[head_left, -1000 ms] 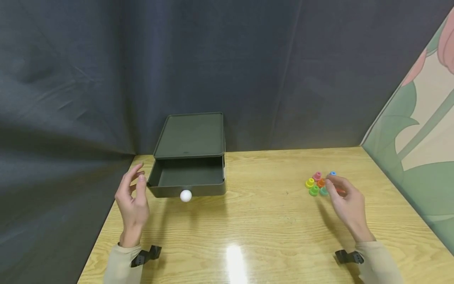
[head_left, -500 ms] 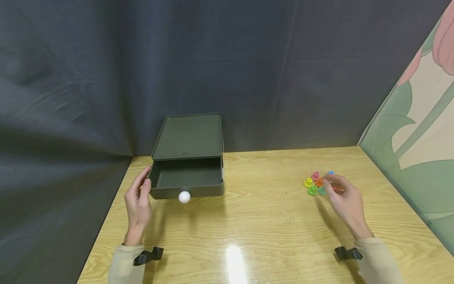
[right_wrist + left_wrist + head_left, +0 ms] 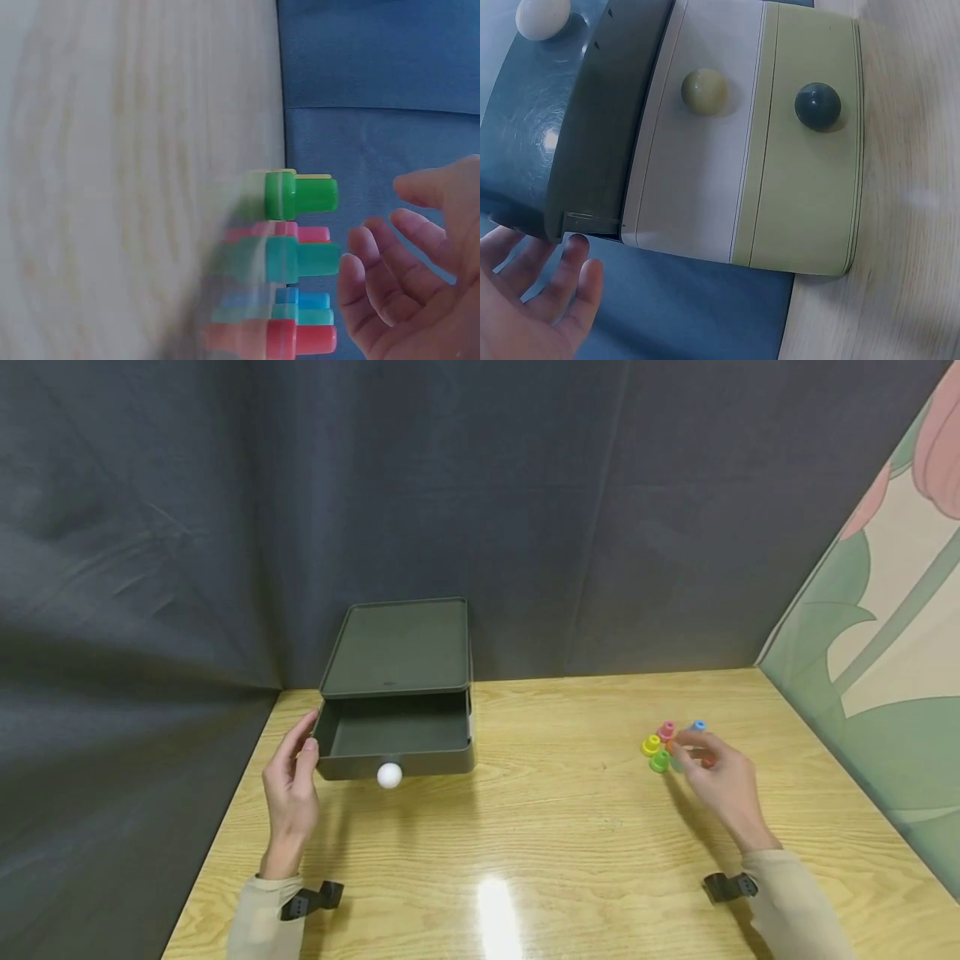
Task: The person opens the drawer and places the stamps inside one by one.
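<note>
Hovering relaxed over the coloured pegs, the right hand is grasping nothing; the left hand, fingers straight, is touching the drawer, whose lower drawers only the left wrist view is showing.

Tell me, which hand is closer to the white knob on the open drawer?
Left. The left hand touches the drawer's left corner, near the white knob. The right hand is far off by the colourful pegs.

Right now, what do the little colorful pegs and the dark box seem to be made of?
The colorful pegs look like smooth plastic: bright solid colors, rounded molded shapes. The dark box is probably matte plastic, maybe painted metal: even olive surface, thin raised rim, no grain. Its white knob looks like glossy plastic.
</note>
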The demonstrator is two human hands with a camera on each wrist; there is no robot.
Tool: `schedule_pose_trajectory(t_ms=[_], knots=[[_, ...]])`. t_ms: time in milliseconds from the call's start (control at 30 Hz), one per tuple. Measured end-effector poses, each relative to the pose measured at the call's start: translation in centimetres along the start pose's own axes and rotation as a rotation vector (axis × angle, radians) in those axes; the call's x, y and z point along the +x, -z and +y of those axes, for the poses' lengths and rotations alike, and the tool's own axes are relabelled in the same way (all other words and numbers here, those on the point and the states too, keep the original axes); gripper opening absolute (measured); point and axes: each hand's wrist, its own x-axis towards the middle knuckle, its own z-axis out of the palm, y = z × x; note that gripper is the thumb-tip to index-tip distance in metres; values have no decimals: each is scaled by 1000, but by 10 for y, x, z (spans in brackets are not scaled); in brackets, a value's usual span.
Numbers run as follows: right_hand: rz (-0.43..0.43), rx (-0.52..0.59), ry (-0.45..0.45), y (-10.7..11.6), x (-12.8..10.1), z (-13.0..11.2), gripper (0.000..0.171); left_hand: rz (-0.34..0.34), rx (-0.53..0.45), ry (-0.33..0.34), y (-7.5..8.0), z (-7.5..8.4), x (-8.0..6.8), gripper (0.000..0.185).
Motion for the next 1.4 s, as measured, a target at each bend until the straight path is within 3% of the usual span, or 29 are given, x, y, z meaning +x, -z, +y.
schedule_pose_trajectory(t_ms=[433, 1000, 1400], knots=[[-98, -70, 10, -8, 5, 6, 31, -15, -12, -47, 3, -3, 0, 40], [-219, -110, -13, -9, 5, 9, 40, -15, 2, -85, 4, -7, 1, 39], [-213, -127, -17, -8, 5, 9, 41, -16, 9, -84, 4, -9, 1, 39]])
